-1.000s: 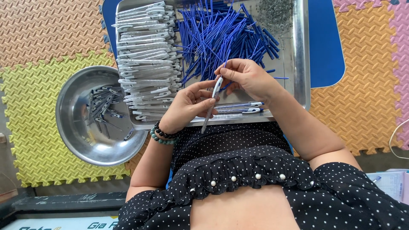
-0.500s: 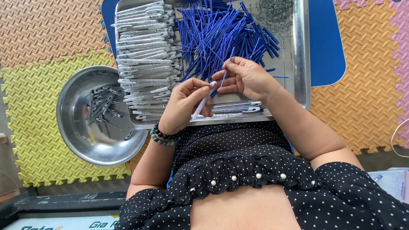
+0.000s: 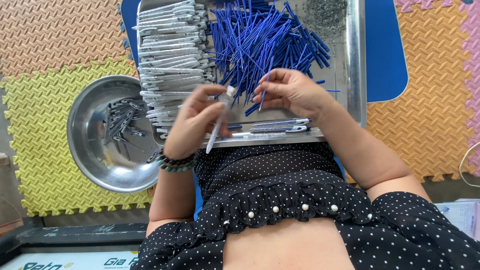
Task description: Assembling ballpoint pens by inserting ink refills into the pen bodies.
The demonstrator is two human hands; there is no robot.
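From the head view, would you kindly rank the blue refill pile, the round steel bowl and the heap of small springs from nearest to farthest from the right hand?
From the right hand:
1. Blue refill pile, just beyond the fingers.
2. Heap of small springs, tray's far right corner.
3. Round steel bowl, far left, off the tray.

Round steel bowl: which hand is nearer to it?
Left. The left hand, holding a white pen barrel, is just right of the round steel bowl. The right hand, pinching a blue refill, is farther right over the tray.
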